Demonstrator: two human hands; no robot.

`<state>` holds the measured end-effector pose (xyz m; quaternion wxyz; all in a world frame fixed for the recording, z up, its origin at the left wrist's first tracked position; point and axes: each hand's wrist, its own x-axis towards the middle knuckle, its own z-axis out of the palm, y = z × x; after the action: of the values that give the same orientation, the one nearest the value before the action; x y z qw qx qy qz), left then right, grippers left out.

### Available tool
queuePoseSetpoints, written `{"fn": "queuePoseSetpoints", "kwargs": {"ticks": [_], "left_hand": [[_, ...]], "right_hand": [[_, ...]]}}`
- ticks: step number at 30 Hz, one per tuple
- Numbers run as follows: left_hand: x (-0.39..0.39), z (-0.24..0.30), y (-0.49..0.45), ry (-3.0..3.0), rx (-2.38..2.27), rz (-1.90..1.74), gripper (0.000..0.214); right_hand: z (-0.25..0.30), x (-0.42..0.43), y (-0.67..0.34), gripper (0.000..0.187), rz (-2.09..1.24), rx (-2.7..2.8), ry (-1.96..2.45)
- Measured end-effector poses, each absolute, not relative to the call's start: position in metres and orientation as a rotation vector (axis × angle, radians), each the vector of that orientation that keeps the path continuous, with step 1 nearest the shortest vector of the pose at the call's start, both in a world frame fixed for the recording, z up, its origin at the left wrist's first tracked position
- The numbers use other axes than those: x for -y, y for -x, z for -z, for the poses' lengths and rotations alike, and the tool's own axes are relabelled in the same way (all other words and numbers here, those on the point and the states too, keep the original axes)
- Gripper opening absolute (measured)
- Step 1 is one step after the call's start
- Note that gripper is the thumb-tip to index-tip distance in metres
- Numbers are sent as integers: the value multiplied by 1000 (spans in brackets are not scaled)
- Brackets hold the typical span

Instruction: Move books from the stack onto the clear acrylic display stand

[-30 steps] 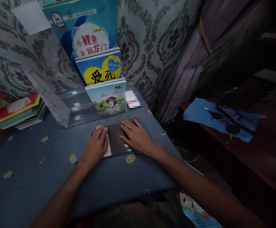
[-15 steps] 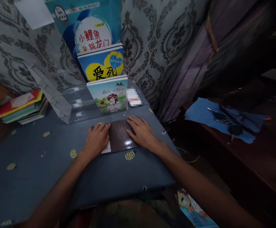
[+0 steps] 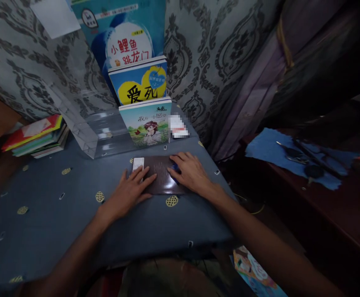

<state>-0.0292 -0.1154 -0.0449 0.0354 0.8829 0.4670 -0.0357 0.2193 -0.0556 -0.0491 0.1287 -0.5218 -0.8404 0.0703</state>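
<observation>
A dark brown book (image 3: 161, 177) with a glossy cover and small print lies flat on the table, directly before me. My left hand (image 3: 130, 189) is open, its spread fingers resting on the book's left part, partly over a white label (image 3: 138, 163). On the right end of the same book lies my right hand (image 3: 190, 171), also open, with the fingers stretched out. A blue patch on the cover shows beneath its thumb. Behind the book, a clear stepped stand (image 3: 88, 142) carries upright picture books, the lowest one with a drawn girl (image 3: 147, 126) on its cover.
A stack of books (image 3: 39, 134) lies at the left of the cloth-covered table (image 3: 74, 222). A blurred white item (image 3: 179, 126) sits right of the stand. Further right, a blue cloth (image 3: 263, 146) bears scissors-like tools. Another colourful book (image 3: 254, 272) is low at the right.
My left hand has shifted down and spread its fingers over the book, uncovering the label's upper part. My right hand stays in place. The view has turned slightly left.
</observation>
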Motion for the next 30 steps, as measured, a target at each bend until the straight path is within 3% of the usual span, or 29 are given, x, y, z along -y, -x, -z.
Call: {"fn": "queuePoseSetpoints", "kwargs": {"ticks": [5,9,14,18,25,30], "left_hand": [[93,35,69,-2563,-1602,32,43],[78,35,69,-2470,-1653,-197,40],[70,27,27,-2473,-1777,-100,30],[76,16,-10,-2507,-1897,45,38],[87,14,-49,-2442,-2096,263,38],[84,15,-60,-2441,-2114,327,35]], "right_hand": [[28,90,-215,30,-495,2450,1620],[30,122,-198,31,-798,2442,1359],[29,133,-175,22,-1013,2433,976],[33,103,-174,17,-1070,2276,915],[63,9,-180,17,-1147,1276,1096],[83,-4,-180,17,-1086,1202,1040]]}}
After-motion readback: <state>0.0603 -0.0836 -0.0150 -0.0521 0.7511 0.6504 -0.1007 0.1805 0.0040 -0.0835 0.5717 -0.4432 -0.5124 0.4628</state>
